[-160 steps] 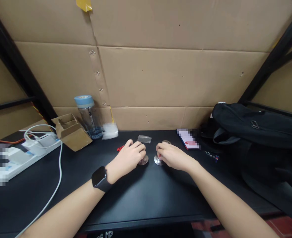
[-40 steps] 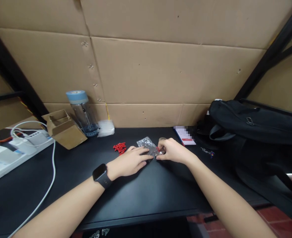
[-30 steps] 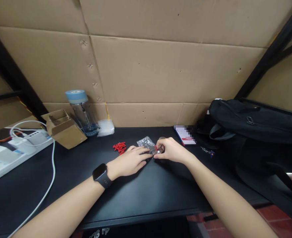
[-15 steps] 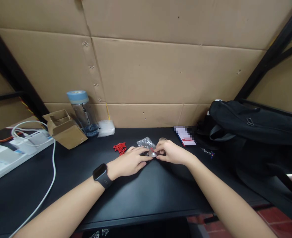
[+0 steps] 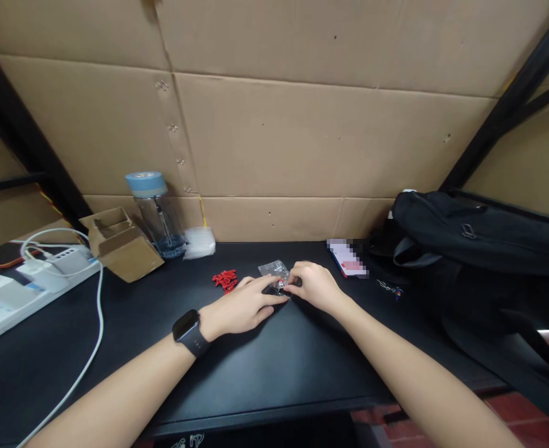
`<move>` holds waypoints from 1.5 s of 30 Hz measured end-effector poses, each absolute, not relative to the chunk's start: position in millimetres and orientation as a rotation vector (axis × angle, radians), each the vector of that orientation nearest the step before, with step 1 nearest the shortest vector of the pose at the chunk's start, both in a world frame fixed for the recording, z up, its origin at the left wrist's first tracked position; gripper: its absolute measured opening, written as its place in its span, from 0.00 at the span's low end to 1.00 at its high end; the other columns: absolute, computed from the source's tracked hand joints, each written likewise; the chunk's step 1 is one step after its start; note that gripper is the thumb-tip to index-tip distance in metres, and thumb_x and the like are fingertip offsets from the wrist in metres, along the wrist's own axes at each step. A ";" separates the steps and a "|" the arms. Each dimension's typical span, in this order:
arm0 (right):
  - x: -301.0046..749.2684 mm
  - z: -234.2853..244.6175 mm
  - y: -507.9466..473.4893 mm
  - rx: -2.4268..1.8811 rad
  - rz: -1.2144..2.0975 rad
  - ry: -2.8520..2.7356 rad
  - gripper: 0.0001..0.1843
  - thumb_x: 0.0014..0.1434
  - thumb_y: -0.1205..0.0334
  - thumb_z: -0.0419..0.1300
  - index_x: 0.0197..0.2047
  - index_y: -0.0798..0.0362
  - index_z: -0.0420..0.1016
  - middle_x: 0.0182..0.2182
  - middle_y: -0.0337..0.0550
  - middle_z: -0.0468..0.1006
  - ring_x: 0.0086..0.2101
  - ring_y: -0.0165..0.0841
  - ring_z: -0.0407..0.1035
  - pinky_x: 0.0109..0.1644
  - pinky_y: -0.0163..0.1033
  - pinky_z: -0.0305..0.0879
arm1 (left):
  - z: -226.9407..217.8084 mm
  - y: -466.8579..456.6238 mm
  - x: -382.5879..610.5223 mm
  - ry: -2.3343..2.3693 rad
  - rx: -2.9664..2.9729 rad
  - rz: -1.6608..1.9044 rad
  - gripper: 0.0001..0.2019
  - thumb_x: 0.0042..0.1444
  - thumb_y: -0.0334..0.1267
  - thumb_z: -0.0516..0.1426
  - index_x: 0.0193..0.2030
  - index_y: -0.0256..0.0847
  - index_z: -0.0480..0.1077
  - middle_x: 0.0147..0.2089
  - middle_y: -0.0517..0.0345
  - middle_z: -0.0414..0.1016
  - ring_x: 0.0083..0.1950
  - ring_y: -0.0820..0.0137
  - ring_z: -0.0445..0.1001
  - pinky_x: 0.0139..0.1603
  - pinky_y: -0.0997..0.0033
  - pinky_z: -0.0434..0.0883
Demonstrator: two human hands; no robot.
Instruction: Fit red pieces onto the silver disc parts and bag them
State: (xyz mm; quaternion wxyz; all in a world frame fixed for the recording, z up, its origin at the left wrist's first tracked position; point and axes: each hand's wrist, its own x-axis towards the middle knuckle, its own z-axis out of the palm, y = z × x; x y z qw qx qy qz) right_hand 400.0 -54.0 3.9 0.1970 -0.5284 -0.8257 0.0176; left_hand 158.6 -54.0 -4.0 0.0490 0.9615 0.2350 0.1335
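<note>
A small clear plastic bag (image 5: pixel 274 269) lies on the black desk between my hands, with a bit of red (image 5: pixel 281 282) showing at its near part. My left hand (image 5: pixel 241 306), wearing a black watch, rests flat with its fingers stretched out at the bag's near left edge. Over the bag's right side, my right hand (image 5: pixel 315 285) has thumb and forefinger pinched together; what lies between the tips is hidden. Just left of the bag sits a pile of small red pieces (image 5: pixel 225 280), close to my left hand's knuckles.
A bottle with a blue lid (image 5: pixel 155 211), an open cardboard box (image 5: pixel 125 246) and a stack of clear bags (image 5: pixel 200 242) stand at the back left. A power strip (image 5: pixel 41 283) trails a white cable. To the right are a phone (image 5: pixel 348 258), a keychain (image 5: pixel 391 289) and a black backpack (image 5: pixel 480 267).
My right hand has shifted slightly left and lower over the bag, and the clear flap beyond its fingers no longer shows. My left hand stays nearly in place.
</note>
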 end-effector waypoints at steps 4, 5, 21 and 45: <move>394.4 0.6 -51.6 -1.548 0.005 -2.202 0.13 0.58 0.57 0.70 0.28 0.51 0.71 0.32 0.38 0.75 0.34 0.32 0.69 0.34 0.35 0.54 | -5.3 -53.4 157.9 0.700 2.928 0.403 0.21 0.70 0.36 0.52 0.66 0.58 0.68 0.77 0.54 0.53 0.76 0.55 0.54 0.68 0.49 0.62; 393.1 -0.3 -50.8 -1.552 -0.015 -2.175 0.13 0.57 0.58 0.69 0.29 0.50 0.70 0.32 0.38 0.74 0.34 0.32 0.68 0.34 0.35 0.54 | -5.7 -53.3 157.8 0.703 2.924 0.398 0.22 0.69 0.36 0.52 0.67 0.59 0.68 0.77 0.54 0.53 0.76 0.55 0.53 0.68 0.48 0.61; 409.5 14.4 -45.3 -1.031 0.396 -2.334 0.06 0.65 0.64 0.60 0.46 0.50 0.72 0.41 0.41 0.75 0.39 0.33 0.69 0.45 0.37 0.65 | 4.8 -46.7 152.9 0.813 2.719 0.658 0.21 0.57 0.24 0.56 0.54 0.50 0.72 0.57 0.56 0.73 0.59 0.63 0.71 0.59 0.60 0.67; 405.3 1.1 -46.4 -1.268 0.616 -2.082 0.20 0.63 0.66 0.59 0.58 0.49 0.67 0.27 0.34 0.80 0.28 0.32 0.74 0.39 0.36 0.67 | -6.8 -42.3 168.9 1.317 2.382 0.878 0.20 0.65 0.36 0.55 0.61 0.48 0.58 0.38 0.63 0.82 0.45 0.63 0.78 0.52 0.58 0.58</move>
